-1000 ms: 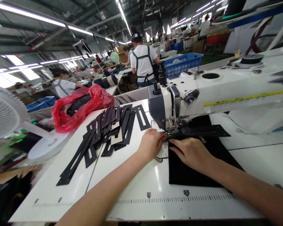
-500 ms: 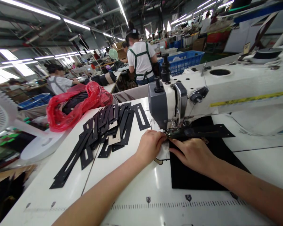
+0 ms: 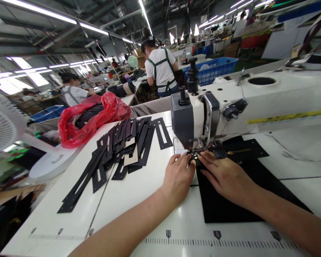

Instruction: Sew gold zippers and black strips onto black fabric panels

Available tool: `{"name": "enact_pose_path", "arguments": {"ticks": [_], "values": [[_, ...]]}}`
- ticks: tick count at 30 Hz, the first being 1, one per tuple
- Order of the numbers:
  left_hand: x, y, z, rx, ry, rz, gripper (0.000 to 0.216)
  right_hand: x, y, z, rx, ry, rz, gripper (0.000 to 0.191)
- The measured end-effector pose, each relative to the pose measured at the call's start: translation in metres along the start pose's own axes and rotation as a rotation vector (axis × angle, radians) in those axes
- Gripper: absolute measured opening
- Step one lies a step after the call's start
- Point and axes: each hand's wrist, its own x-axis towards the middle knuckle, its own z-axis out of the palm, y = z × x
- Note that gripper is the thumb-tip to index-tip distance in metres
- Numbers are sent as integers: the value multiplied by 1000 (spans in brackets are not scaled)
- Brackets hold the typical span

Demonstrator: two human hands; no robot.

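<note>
Cloth (image 3: pixel 238 203) looks light, kinda floppy, best held flat by the edge. Left hand (image 3: pixel 178 175) and right hand (image 3: pixel 227 175): fingertips meet near the machine (image 3: pixel 182 123), can't tell if pinching.

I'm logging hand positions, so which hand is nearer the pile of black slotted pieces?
Left. The left hand is to the right of the pile, apart from it; the right hand is farther right, over the black panel.

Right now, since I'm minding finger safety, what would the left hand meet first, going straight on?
The left hand would likely meet the sewing machine first, around its presser foot; depth is unclear, and the right hand is close by.
</note>
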Motion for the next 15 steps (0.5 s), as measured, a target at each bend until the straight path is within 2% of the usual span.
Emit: {"name": "enact_pose_path", "arguments": {"ticks": [8,15], "values": [[-1,-1,1,-67,-16,-10,16,1,-2,-5,25,-21,44,32],[1,-6,2,-165,8,22,17,2,-16,3,-47,16,104,34]]}}
